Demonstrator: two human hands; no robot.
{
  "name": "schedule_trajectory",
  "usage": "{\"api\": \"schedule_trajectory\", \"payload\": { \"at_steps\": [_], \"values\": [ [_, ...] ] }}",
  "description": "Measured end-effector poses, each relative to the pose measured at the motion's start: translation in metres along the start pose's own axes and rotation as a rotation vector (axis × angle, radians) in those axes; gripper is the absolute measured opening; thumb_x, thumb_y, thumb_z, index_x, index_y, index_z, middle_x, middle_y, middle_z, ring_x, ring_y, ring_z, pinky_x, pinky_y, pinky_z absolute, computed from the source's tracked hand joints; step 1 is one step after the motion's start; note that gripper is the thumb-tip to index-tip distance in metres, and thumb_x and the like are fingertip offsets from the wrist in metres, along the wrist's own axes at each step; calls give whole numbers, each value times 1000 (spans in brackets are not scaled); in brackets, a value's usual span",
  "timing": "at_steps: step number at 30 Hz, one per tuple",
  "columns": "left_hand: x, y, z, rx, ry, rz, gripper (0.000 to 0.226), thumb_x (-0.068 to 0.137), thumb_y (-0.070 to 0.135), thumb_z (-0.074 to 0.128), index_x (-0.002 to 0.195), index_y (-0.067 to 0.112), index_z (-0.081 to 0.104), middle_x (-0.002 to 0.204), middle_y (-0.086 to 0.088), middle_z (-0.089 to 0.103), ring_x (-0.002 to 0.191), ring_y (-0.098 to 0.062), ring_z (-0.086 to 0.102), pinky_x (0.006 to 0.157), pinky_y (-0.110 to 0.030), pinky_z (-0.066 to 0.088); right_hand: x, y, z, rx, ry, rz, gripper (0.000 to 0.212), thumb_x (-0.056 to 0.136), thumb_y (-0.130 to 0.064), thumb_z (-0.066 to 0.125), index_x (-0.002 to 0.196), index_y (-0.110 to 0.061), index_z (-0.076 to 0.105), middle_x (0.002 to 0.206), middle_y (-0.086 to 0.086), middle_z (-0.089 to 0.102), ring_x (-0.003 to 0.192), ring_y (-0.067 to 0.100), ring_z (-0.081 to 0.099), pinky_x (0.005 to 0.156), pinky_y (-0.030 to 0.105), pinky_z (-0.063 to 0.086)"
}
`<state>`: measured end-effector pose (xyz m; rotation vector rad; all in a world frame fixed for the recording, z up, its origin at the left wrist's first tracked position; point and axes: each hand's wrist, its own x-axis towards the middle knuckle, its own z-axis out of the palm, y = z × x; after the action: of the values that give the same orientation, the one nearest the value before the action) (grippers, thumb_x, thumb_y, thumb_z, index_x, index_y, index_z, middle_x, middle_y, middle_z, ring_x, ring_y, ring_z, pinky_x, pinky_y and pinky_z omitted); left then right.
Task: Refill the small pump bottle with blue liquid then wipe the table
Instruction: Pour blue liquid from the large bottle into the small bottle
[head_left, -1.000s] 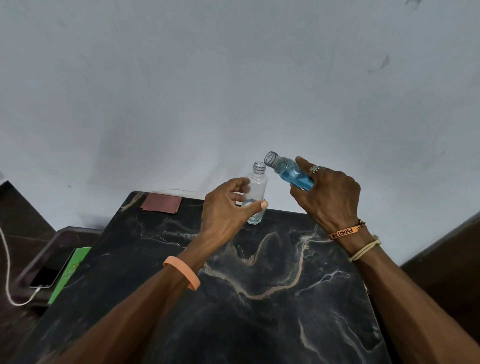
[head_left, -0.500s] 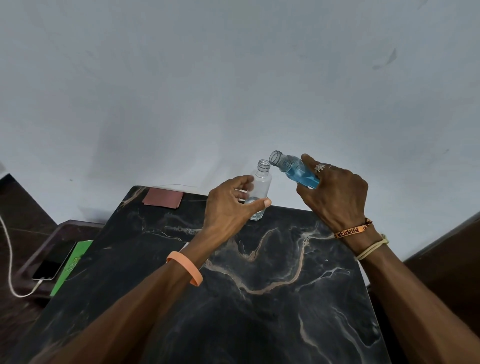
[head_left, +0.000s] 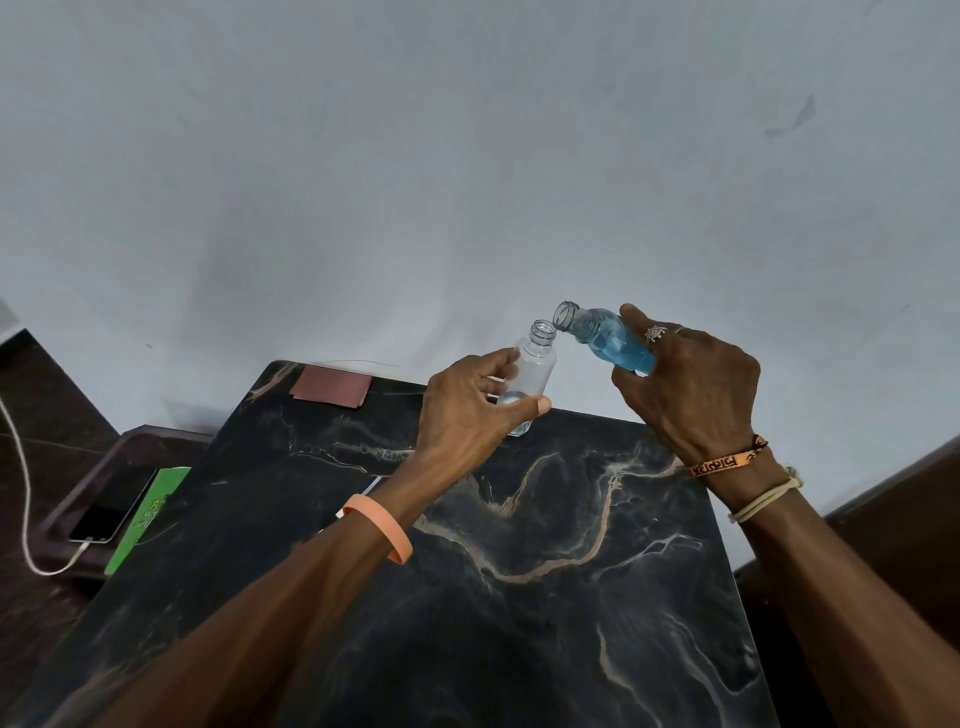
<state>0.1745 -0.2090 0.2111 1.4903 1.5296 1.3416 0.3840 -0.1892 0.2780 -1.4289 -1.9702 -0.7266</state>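
Observation:
My left hand (head_left: 465, 410) grips a small clear bottle (head_left: 535, 364) with no pump on it. It stands slightly tilted at the far edge of the black marble table (head_left: 519, 571), its neck uncapped, and looks nearly empty. My right hand (head_left: 691, 389) holds a second bottle (head_left: 605, 338) with blue liquid, tipped to the left. Its uncapped mouth is just above and beside the small bottle's neck. No stream of liquid is visible between them.
A reddish-brown cloth (head_left: 332, 392) lies at the table's far left corner. A white object (head_left: 371, 488) peeks out beside my left wrist. Left of the table, a low stand (head_left: 88, 467) holds a phone (head_left: 111, 512) on a white cable (head_left: 23, 493) and a green card (head_left: 150, 514).
Both bottles have stayed close together at the far edge. The blue bottle's mouth has come slightly nearer the small bottle's neck. My view has shifted a little.

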Motion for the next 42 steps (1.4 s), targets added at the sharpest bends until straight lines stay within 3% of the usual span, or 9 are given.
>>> {"api": "schedule_trajectory", "payload": {
  "at_steps": [7,16,26,42],
  "values": [
    [-3,2,-1,4,-13,5,74,70,43,88,135,23,61,122,3,70,99,-9,69,86,-33,61,-1,-1,-3,-18,-12,-5,53,67,-22,83,119,-15,72,92,13,76,68,38,69,54,31,48],
    [-3,4,-3,11,-16,20,74,68,44,88,134,25,61,120,6,70,95,-7,69,82,-24,59,-2,-4,-7,9,-18,26,52,70,-21,83,120,-14,71,91,16,75,65,41,67,54,33,46],
    [-5,2,0,1,-26,-2,74,68,43,89,134,23,61,120,4,71,97,-11,70,85,-36,61,-5,-6,-6,-9,-25,9,53,68,-21,85,118,-13,72,90,16,75,63,40,67,54,30,43],
    [-2,1,1,-6,-35,3,75,69,42,88,136,21,60,123,0,70,100,-13,69,87,-38,61,-3,-3,-5,-21,-18,-3,54,69,-21,83,121,-15,70,97,15,75,69,40,69,54,34,48]
  ]
}}
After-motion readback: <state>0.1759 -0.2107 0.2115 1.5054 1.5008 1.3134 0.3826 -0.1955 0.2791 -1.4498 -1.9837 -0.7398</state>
